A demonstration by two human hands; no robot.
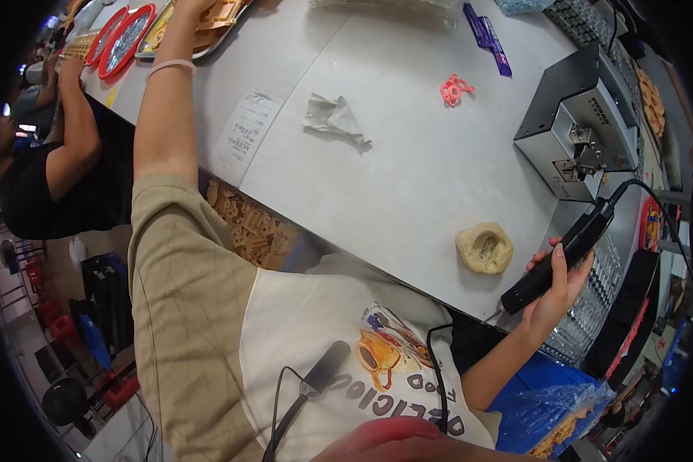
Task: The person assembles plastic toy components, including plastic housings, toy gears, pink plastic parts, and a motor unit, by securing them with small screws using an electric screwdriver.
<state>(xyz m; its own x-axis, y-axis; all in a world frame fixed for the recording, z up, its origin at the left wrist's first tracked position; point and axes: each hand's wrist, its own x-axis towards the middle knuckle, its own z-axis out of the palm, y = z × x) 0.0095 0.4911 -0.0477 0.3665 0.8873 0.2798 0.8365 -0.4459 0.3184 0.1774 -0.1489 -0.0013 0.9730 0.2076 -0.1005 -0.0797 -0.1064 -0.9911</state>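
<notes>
My right hand [560,282] is wrapped round a black electric screwdriver [566,258]. Its thin bit points down and left, over the table's near right edge, and a cable leaves its far end. Close by on the table rests a cream-coloured lumpy block [484,248] with a round hollow in its top. My left arm stretches far forward, and my left hand [192,5] is at the upper edge of the view, by a metal tray [201,54] holding tan plastic parts [222,14]. The frame cuts off its fingers.
A grey-and-black screw feeder box [581,127] stands at right. On the white table [408,169] lie a crumpled grey cloth [333,119], a pink plastic piece [456,90] and a purple wrapper [488,40]. Red oval trays [128,42] sit far left, near another person [61,165].
</notes>
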